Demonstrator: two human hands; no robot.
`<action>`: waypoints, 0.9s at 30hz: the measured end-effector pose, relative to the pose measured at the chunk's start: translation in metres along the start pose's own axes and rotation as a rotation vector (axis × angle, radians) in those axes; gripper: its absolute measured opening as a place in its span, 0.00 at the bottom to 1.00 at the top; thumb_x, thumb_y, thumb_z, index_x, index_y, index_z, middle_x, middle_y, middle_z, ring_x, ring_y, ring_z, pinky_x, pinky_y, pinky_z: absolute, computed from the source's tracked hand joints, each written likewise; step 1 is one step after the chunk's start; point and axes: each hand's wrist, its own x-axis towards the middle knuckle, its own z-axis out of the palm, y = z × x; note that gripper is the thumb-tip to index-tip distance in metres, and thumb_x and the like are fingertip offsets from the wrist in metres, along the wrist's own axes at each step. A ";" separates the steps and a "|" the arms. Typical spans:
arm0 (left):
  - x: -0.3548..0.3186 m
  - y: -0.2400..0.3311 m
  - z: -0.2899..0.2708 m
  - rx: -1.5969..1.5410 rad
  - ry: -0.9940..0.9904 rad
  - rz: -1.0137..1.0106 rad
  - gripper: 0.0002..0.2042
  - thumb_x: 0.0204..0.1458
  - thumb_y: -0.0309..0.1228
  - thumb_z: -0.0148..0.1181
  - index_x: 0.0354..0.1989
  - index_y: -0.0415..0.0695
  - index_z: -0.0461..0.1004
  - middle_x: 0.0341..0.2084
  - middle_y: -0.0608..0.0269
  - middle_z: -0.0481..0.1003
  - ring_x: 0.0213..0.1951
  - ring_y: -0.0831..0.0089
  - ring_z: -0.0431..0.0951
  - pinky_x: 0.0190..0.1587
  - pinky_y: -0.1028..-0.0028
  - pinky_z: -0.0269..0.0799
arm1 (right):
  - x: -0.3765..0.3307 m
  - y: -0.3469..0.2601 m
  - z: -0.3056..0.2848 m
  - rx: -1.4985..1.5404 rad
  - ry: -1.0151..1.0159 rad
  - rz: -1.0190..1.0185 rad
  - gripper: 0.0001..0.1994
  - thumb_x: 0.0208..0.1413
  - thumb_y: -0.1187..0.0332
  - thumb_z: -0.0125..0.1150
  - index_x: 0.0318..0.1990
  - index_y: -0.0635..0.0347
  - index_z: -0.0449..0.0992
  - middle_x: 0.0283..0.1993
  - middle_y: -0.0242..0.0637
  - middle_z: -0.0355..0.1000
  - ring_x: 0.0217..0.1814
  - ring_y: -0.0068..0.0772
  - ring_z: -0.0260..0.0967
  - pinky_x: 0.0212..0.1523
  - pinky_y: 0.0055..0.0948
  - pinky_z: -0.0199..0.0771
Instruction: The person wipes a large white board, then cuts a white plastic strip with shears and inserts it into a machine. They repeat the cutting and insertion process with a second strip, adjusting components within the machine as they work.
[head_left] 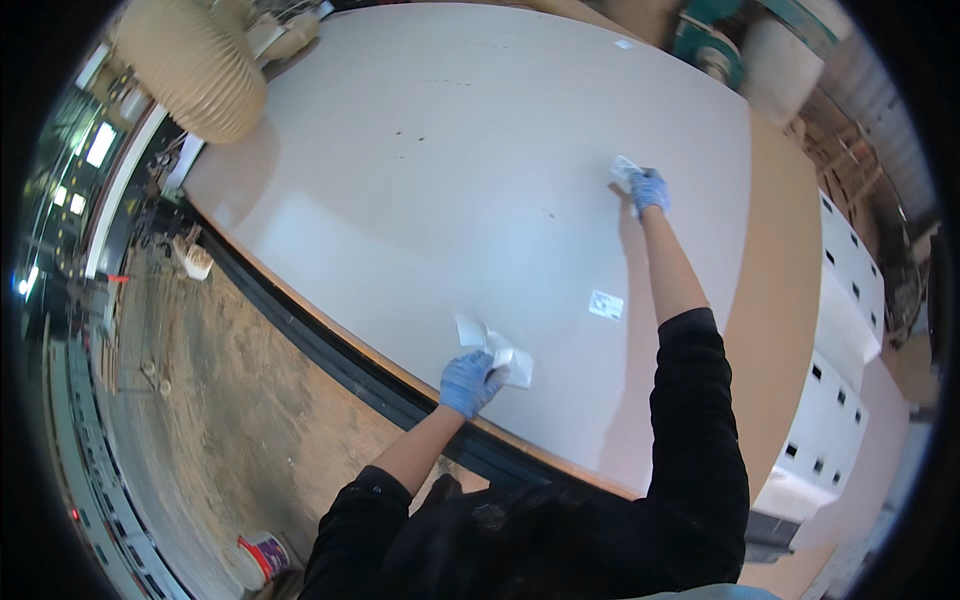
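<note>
Both my hands wear blue gloves. My left hand (471, 384) is closed around some loose white paper pieces (512, 364), like a small stack of labels, just above the near edge of a large pale grey board (400, 220). One piece curls up beyond my fingers. My right arm stretches far over the board. My right hand (650, 190) is closed on a shiny whitish label-like piece (626, 168), low over the surface; whether it touches the board I cannot tell. A white printed label (606, 305) lies flat between my hands, and another small label (624, 44) is at the far edge.
A brown board strip (775, 230) runs along the right side, with white slotted blocks (828, 425) beyond it. A ribbed beige hose (195, 75) overhangs the far left corner. Dark rails (310, 355) line the near edge. A bucket (262, 556) stands on the dusty floor.
</note>
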 end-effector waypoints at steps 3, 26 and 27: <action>0.003 -0.001 -0.005 0.026 -0.017 -0.014 0.17 0.52 0.48 0.56 0.31 0.46 0.75 0.26 0.57 0.75 0.28 0.56 0.76 0.32 0.59 0.72 | 0.042 -0.018 0.006 -0.065 0.017 0.016 0.25 0.48 0.46 0.56 0.48 0.50 0.77 0.47 0.44 0.76 0.50 0.44 0.73 0.49 0.38 0.71; -0.003 -0.003 -0.003 -0.027 0.068 0.000 0.17 0.51 0.47 0.56 0.32 0.45 0.75 0.29 0.55 0.76 0.31 0.54 0.76 0.35 0.60 0.73 | -0.130 0.023 -0.004 -0.784 -0.310 -0.522 0.45 0.54 0.33 0.39 0.70 0.57 0.47 0.74 0.45 0.41 0.76 0.47 0.34 0.71 0.48 0.33; -0.005 -0.002 -0.004 -0.008 0.021 -0.041 0.16 0.51 0.47 0.56 0.33 0.45 0.75 0.29 0.54 0.76 0.31 0.54 0.76 0.36 0.60 0.73 | -0.161 0.029 -0.009 -0.760 -0.299 -0.529 0.45 0.53 0.33 0.41 0.70 0.58 0.46 0.74 0.46 0.40 0.76 0.48 0.33 0.72 0.47 0.31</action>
